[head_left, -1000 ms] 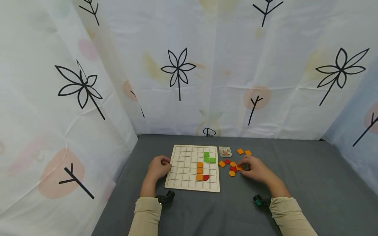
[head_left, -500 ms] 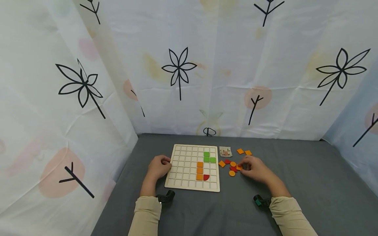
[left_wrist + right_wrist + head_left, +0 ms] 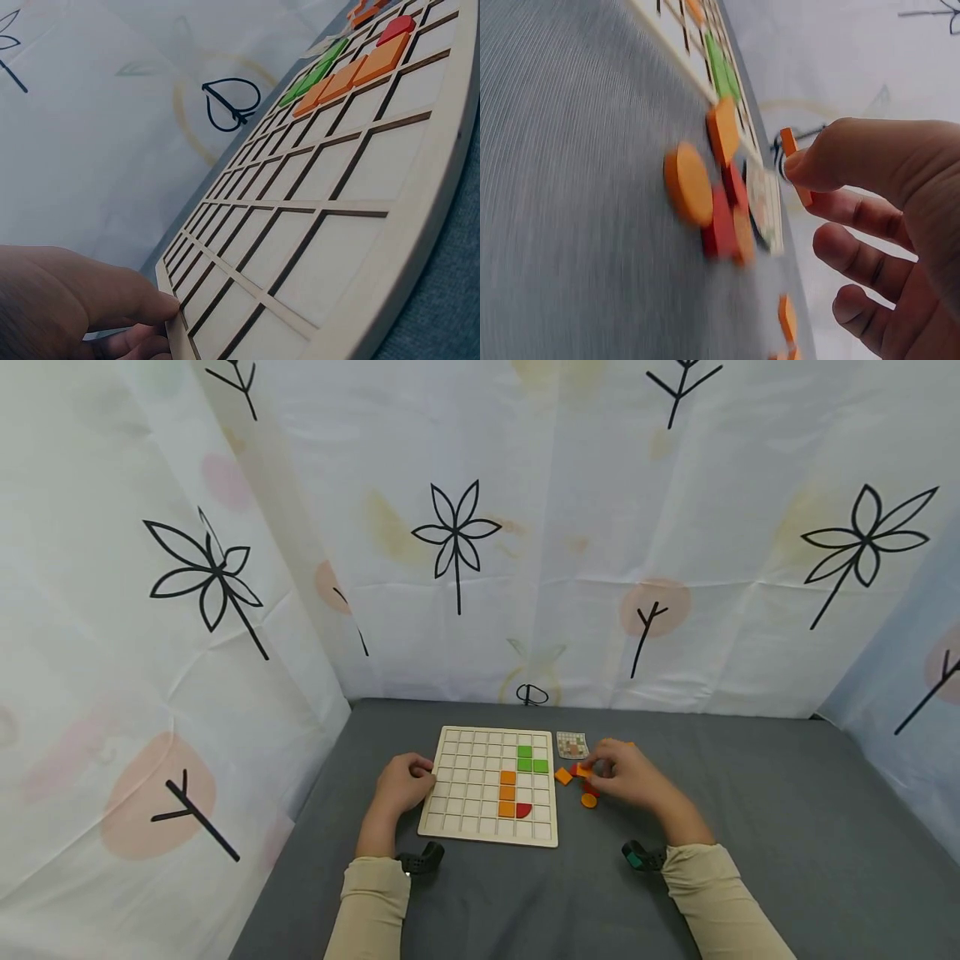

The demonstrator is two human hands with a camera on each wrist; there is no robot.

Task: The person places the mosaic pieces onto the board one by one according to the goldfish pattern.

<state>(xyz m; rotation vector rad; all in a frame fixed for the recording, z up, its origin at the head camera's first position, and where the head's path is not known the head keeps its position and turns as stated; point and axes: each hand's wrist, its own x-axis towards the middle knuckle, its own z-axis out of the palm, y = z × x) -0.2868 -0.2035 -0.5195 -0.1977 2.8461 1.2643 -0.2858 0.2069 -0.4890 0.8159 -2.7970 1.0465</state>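
Observation:
A wooden grid board [image 3: 465,785] lies on the grey tabletop. Its cells hold green square tiles [image 3: 533,766], a column of orange square tiles [image 3: 507,793] and a red rounded tile [image 3: 523,811]. At the board's left edge my left hand [image 3: 402,783] grips the rim, thumb on top in the left wrist view. Between thumb and forefinger, my right hand [image 3: 633,778] pinches an orange tile [image 3: 788,139], seen edge-on in the right wrist view and raised above the loose pieces. Below it lie an orange round tile [image 3: 692,184] and red tiles [image 3: 718,225].
A small patterned card [image 3: 572,745] lies by the board's upper right corner. A loose orange square tile [image 3: 563,776] sits right of the board. More orange tiles [image 3: 787,319] lie farther back, mostly hidden by my right hand in the head view. A printed curtain [image 3: 570,635] surrounds the table.
My right hand has lifted the orange tile off the loose pieces and moved left, toward the board. My left hand and the board stay in place.

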